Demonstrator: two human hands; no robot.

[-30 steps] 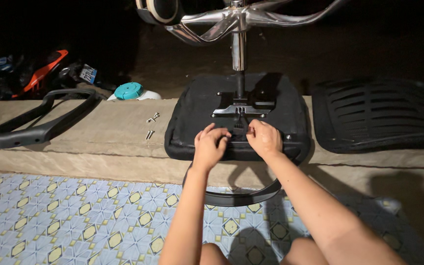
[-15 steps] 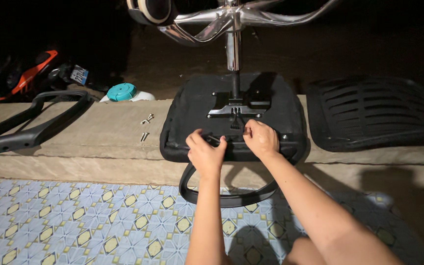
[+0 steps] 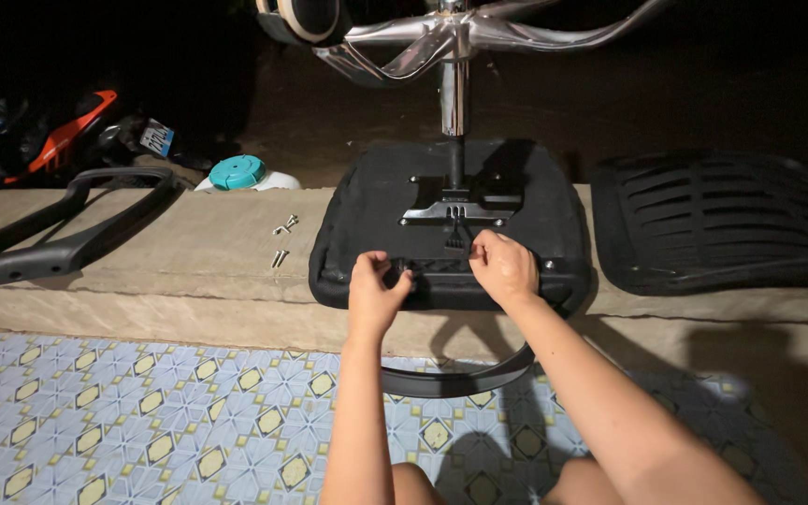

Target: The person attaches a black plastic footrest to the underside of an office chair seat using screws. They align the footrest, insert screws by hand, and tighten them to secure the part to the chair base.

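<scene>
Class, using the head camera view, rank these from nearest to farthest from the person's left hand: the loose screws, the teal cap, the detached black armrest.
From the left hand:
1. Loose screws, on the ledge just left.
2. Teal cap, farther back-left behind the ledge.
3. Detached black armrest, far left.

Your black seat pan (image 3: pixel 376 210) carries a silver mounting plate (image 3: pixel 455 210) and chrome column (image 3: pixel 454 93). Left of the seat pan: silver screws (image 3: pixel 282 238), a teal cap (image 3: pixel 238 172), a black armrest (image 3: pixel 58 234). Right of it, a black slatted backrest (image 3: pixel 722 220). Below, blue-and-yellow geometric floor tiles (image 3: pixel 142 421).
</scene>
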